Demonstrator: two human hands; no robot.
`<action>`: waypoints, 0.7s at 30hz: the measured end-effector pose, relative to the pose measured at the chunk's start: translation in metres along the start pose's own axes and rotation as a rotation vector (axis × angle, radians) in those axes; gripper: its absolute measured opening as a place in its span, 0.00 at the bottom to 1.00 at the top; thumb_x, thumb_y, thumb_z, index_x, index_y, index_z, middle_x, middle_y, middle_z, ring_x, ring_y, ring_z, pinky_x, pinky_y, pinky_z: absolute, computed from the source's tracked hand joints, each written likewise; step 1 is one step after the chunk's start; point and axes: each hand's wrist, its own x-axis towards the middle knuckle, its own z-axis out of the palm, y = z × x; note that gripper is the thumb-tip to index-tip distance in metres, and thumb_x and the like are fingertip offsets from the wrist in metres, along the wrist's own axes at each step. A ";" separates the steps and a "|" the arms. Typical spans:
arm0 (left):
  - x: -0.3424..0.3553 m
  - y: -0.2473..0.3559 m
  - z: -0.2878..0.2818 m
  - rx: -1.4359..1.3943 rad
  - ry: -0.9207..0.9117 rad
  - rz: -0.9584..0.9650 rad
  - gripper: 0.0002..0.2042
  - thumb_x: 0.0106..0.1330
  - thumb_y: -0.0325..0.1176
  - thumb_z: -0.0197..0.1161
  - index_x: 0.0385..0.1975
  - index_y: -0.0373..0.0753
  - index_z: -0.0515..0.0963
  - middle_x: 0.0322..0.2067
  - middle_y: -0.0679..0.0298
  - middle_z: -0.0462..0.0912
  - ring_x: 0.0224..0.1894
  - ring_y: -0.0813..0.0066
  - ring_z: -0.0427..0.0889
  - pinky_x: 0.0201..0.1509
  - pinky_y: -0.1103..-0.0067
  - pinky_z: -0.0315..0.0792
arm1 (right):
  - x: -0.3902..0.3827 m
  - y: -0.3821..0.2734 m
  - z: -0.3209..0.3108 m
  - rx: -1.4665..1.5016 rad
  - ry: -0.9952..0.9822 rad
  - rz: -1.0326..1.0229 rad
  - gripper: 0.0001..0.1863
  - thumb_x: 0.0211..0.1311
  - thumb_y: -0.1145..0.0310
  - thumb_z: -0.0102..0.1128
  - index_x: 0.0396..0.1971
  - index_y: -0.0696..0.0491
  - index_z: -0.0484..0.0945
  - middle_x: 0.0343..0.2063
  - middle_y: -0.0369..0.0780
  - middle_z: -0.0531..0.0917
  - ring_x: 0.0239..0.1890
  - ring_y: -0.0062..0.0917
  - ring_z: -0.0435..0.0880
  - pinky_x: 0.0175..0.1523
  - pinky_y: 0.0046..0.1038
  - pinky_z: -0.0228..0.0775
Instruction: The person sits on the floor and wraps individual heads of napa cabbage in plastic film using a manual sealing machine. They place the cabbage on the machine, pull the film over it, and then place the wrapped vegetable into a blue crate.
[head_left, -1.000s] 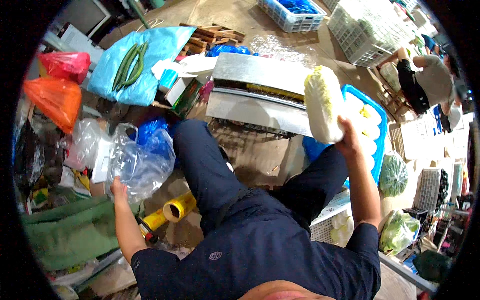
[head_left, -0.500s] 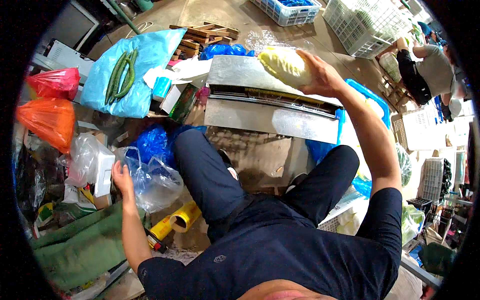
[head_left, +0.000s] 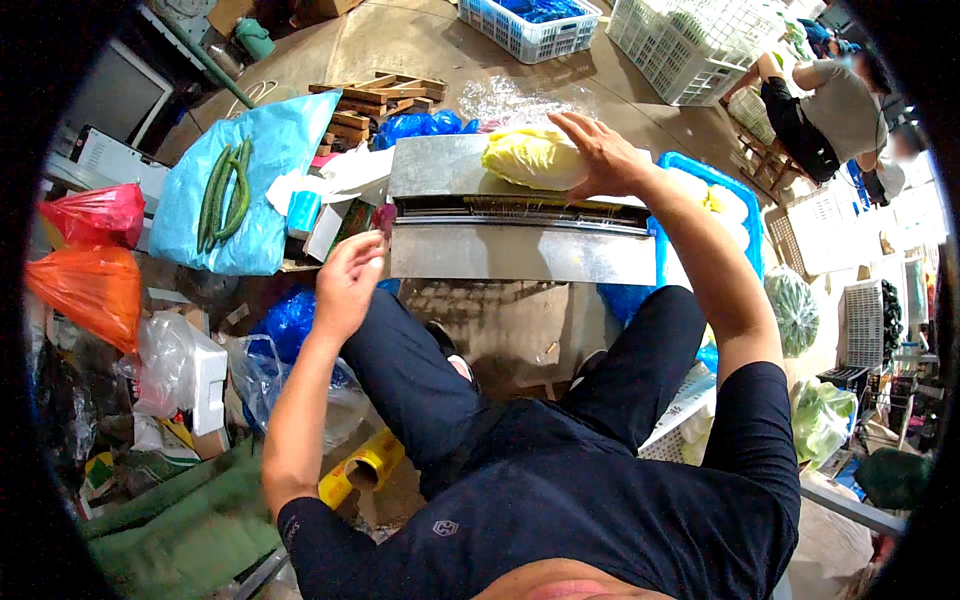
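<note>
Head view, right fingers (head_left: 582,135) spread, part-hiding cabbage (head_left: 525,160), contact unclear, left fingers (head_left: 362,247) half-curled, empty

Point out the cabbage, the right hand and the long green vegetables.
Cabbage (head_left: 532,158), head view: middle of its leafy side.
Right hand (head_left: 614,162), head view: its back.
Long green vegetables (head_left: 222,195), head view: mid-length of the bunch.

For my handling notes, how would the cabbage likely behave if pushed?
The cabbage might roll, being rounded and lying on its side on smooth metal. It is probably fairly firm, since its leaves look tightly packed, though crinkled outer ones could tear.
</note>
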 end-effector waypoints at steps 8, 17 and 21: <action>0.053 0.003 0.080 0.188 -0.267 -0.119 0.18 0.70 0.36 0.62 0.57 0.37 0.77 0.54 0.58 0.77 0.47 0.70 0.84 0.49 0.76 0.79 | -0.067 -0.008 -0.006 0.024 0.444 0.262 0.37 0.52 0.65 0.72 0.64 0.51 0.69 0.59 0.50 0.74 0.60 0.45 0.75 0.65 0.37 0.69; 0.112 0.005 0.118 -0.253 -0.385 -0.687 0.21 0.76 0.45 0.54 0.60 0.38 0.72 0.61 0.60 0.72 0.44 0.63 0.86 0.39 0.73 0.78 | -0.137 -0.007 0.033 1.191 0.063 0.992 0.19 0.66 0.65 0.62 0.55 0.53 0.78 0.42 0.40 0.85 0.31 0.21 0.86 0.31 0.22 0.78; 0.126 -0.005 0.130 -0.302 -0.421 -0.783 0.18 0.76 0.43 0.55 0.56 0.36 0.73 0.57 0.58 0.76 0.42 0.61 0.87 0.35 0.72 0.78 | -0.125 -0.002 0.040 1.356 0.000 1.052 0.20 0.67 0.64 0.62 0.57 0.52 0.77 0.44 0.39 0.85 0.29 0.22 0.86 0.31 0.22 0.79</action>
